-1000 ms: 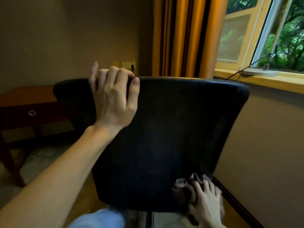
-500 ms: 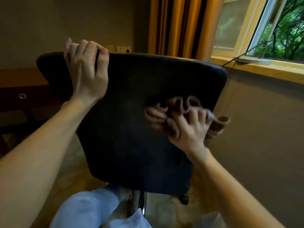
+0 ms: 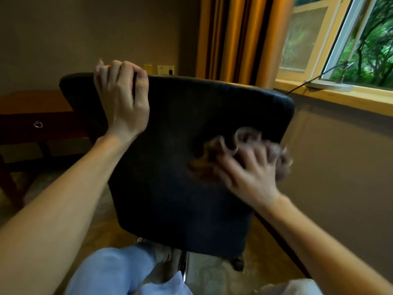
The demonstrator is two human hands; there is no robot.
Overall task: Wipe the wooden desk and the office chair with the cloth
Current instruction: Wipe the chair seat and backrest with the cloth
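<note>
While left hand (image 3: 124, 101) grips chair (image 3: 180, 167) | cloth (image 3: 214, 160) under right hand (image 3: 251, 173)

I see the back of the black office chair (image 3: 180, 162) filling the centre of the view, tilted with its top edge running from upper left down to the right. The left hand (image 3: 123, 101) grips that top edge near its left end, fingers curled over it. The right hand (image 3: 251, 173) is blurred; it presses a bunched brown cloth (image 3: 214, 158) flat against the right side of the backrest, fingers spread over the cloth. The wooden desk (image 3: 36, 103) stands at far left behind the chair, a ring pull (image 3: 38, 124) on its drawer front. Orange curtains (image 3: 238, 37) hang beside an open window (image 3: 344, 45) at upper right. Light blue trouser legs (image 3: 114, 271) show at the bottom.
</note>
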